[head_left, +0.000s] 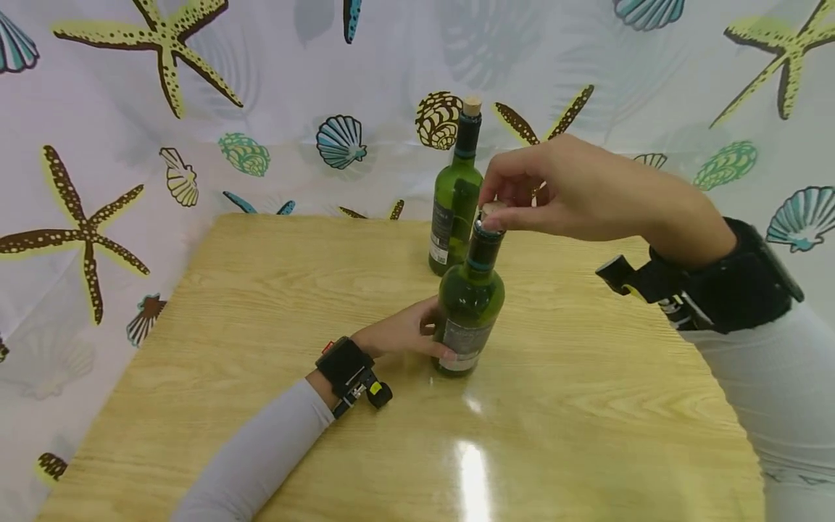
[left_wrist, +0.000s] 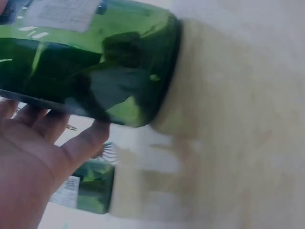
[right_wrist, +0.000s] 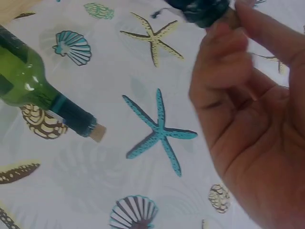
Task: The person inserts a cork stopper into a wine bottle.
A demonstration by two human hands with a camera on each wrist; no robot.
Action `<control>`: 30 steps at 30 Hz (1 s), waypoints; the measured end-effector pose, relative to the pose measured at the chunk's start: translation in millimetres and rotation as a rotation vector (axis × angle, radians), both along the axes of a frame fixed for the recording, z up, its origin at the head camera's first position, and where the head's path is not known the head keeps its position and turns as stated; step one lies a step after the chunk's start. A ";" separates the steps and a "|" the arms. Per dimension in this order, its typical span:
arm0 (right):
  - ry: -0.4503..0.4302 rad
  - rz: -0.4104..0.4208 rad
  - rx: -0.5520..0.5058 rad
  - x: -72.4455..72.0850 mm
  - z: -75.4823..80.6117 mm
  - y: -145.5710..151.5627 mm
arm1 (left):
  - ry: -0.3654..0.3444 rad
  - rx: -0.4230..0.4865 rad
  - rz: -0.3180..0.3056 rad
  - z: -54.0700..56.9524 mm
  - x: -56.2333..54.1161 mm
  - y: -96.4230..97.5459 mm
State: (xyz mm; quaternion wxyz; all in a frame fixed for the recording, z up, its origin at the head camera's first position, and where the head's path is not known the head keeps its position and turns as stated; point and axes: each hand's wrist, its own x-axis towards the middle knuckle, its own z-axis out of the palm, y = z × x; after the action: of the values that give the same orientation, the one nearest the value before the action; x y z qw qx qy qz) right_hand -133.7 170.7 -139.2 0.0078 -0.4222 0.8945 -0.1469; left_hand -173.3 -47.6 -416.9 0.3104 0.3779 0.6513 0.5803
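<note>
A green wine bottle (head_left: 471, 290) with a dark neck and a grey-white label stands on the wooden table, leaning slightly. Low on its body, my left hand (head_left: 406, 332) grips it from the left; fingers (left_wrist: 86, 143) show against the glass in the left wrist view. At the mouth of this bottle, my right hand (head_left: 574, 187) pinches a cork (head_left: 493, 209) between thumb and fingers. The right wrist view shows the cork (right_wrist: 232, 18) mostly covered by the fingertips, right at the bottle's top.
Just behind stands a second green wine bottle (head_left: 457, 192), upright, with a cork (head_left: 472, 106) sticking out of its mouth. A white cloth (head_left: 378, 65) printed with starfish and shells hangs beyond the wooden table (head_left: 293, 275). Both wrists wear black straps with small cameras.
</note>
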 end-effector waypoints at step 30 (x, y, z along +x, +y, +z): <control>0.141 0.017 -0.106 0.5 -20.8 -3.7 | -0.085 0.210 0.064 -13.1 7.4 6.6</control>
State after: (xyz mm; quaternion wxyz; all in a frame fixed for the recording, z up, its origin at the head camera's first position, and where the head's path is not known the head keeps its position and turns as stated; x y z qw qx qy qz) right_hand -133.2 166.9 -160.0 -0.0764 -0.4391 0.8801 -0.1637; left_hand -165.9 -41.0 -429.9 0.2775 0.3623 0.5852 0.6703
